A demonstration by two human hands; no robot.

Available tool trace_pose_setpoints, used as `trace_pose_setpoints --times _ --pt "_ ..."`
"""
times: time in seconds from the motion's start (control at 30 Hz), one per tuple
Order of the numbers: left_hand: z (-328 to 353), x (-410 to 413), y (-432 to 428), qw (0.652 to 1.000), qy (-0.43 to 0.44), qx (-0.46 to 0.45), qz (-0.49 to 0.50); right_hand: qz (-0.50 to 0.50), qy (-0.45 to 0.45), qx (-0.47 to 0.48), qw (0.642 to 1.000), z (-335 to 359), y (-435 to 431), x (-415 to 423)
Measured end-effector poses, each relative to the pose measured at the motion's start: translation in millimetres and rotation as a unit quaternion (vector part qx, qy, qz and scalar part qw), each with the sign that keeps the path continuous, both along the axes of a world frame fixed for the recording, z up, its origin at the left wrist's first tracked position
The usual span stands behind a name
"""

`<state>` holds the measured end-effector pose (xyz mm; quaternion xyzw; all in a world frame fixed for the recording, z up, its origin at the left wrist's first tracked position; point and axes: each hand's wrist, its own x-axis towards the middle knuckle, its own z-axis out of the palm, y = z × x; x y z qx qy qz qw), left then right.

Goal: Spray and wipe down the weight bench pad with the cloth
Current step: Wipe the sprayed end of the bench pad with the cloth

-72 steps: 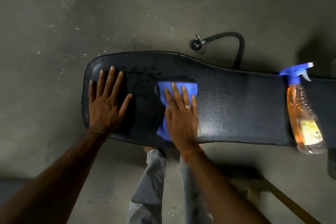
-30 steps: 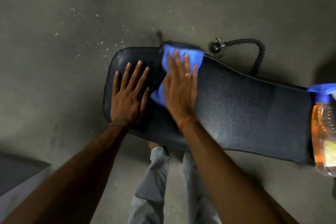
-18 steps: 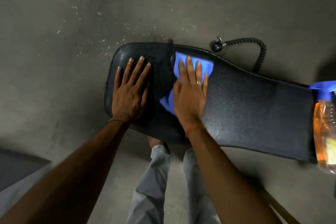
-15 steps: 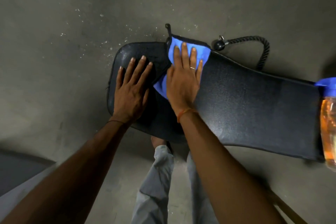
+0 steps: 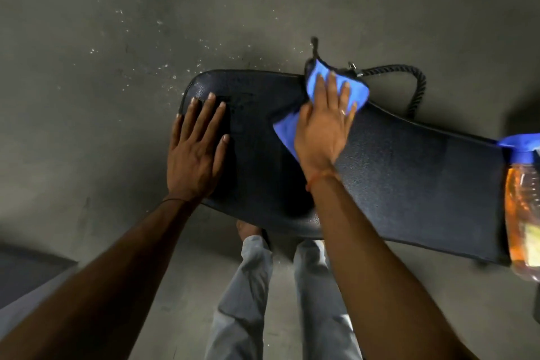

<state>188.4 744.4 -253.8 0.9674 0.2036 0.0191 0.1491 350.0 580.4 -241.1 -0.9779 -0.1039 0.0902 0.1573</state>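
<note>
The right hand [image 5: 323, 128] now presses the blue cloth [image 5: 317, 96] farther right along the bench pad [image 5: 409, 169], over its far edge (earlier it lay mid-pad), well apart from the left hand [image 5: 195, 152].

A blue cloth [image 5: 355, 92] is pressed flat on the far edge of the black pad [image 5: 409, 172] by the right hand [image 5: 323, 128]. The left hand [image 5: 195, 152] is laid flat near the pad's end. A spray bottle [image 5: 523, 213] is seen at the right.

Both arms reach forward, hands palm-down.
The left hand [image 5: 195, 152] lies flat with fingers [image 5: 201, 114] spread and straight; the right hand [image 5: 323, 128] presses flat, fingers extended forward, a ring on one finger.
</note>
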Motion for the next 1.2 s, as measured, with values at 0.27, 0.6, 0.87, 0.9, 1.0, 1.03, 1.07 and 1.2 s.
trace_pose_setpoints --times 0.27,0.6,0.87,0.9,1.0,1.03,1.07,1.2 --pt "-1.8 0.1 3.9 1.000 -0.005 -0.001 -0.010 0.293 -0.077 -0.064 0.951 2.5 -15.9 -96.2" --pt "0.5 -0.2 0.6 1.000 -0.004 -0.013 -0.001 -0.003 -0.021 0.003 1.000 -5.5 -81.1 9.6" --pt "0.6 -0.4 1.3 1.000 -0.002 -0.010 -0.002 -0.023 0.018 0.012 0.999 6.2 -73.6 -132.1" --pt "0.4 -0.6 1.5 1.000 -0.003 -0.004 -0.004 -0.013 0.011 0.017 1.000 6.7 -56.9 -135.0" --pt "-1.2 0.0 1.6 1.000 -0.009 0.006 -0.010 0.058 -0.020 0.046 0.997 5.3 -0.1 -120.9" --pt "-1.5 0.0 1.4 1.000 -0.014 0.006 -0.011 0.076 -0.012 0.065 0.995 5.1 16.5 -113.4" --pt "-1.5 0.0 1.7 1.000 -0.019 0.003 -0.012 0.085 0.004 0.088 0.992 6.4 29.2 -106.6" --pt "-1.3 -0.4 3.5 0.998 -0.043 -0.039 -0.019 0.135 0.032 0.172 0.975 20.0 27.1 -91.8"
